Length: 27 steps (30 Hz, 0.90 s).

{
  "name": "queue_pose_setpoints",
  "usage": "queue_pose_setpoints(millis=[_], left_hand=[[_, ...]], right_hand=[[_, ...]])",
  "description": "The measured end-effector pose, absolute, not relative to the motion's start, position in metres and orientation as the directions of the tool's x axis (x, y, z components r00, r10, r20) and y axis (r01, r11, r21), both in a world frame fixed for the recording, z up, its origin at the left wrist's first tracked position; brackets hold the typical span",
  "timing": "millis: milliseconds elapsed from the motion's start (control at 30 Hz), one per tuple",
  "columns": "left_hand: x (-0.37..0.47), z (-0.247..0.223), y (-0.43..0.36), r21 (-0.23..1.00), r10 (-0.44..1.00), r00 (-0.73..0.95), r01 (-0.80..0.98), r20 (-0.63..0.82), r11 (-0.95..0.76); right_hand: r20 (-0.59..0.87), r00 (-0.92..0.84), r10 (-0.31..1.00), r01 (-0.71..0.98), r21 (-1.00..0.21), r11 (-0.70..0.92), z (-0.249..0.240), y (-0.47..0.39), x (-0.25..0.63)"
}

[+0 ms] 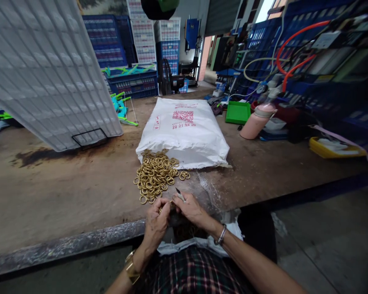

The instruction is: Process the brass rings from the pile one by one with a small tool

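Just off the table's front edge, my two hands meet over my lap. My left hand point(157, 220) is closed, its fingers pinching a brass-coloured ring point(160, 210) that is mostly hidden. My right hand point(192, 210) is closed around a small knife point(180, 195) with a dark pointed tip and a pale handle, the tip pointing away from me. Its fingertips are close to the left hand's, at the ring. Right in front of my hands lies a heap of brass-coloured rings point(155, 175), spilling from the open end of a white woven sack point(187, 126) with red print.
A pale ribbed plastic crate point(55, 77) stands tilted at the left. Behind the sack are a green tray point(237, 112) and a pink bottle point(256, 122); a yellow tray point(337, 148) lies right. Under my hands, pale cloth or sacking point(199, 245) covers part of my lap.
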<state>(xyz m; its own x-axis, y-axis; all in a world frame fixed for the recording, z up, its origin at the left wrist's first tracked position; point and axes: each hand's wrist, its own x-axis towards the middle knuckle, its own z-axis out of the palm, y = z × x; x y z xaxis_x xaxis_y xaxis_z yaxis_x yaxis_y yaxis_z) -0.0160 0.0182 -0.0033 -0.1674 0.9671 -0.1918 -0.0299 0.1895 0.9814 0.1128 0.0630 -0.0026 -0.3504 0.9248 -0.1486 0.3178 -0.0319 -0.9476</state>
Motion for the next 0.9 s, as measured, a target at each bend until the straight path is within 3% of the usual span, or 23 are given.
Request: queue_pose_setpoints(millis=[233,567,633,733,900], left_hand=[[-0.014,-0.001,0.016,0.878,0.907,0.032,-0.238,-0.420,0.415],[-0.015,0.000,0.013,0.845,0.919,0.077,-0.369,-0.386,0.386],[-0.016,-0.001,0.013,0.848,0.919,0.060,-0.366,-0.390,0.383],[-0.016,-0.004,0.014,0.870,0.927,0.027,-0.335,-0.374,0.360],[-0.017,-0.009,0.014,0.913,0.945,-0.009,-0.264,-0.326,0.312]], right_hand=[[-0.066,-0.332,0.941,0.325,-0.944,0.049,-0.006,0.063,0.113],[-0.065,-0.315,0.947,0.343,-0.938,0.050,0.002,0.063,0.114],[-0.017,-0.296,0.955,0.431,-0.895,0.117,0.000,0.062,0.117],[0.066,-0.398,0.915,0.557,-0.775,0.298,-0.004,0.059,0.123],[0.108,-0.542,0.833,0.609,-0.633,0.478,-0.006,0.051,0.126]])
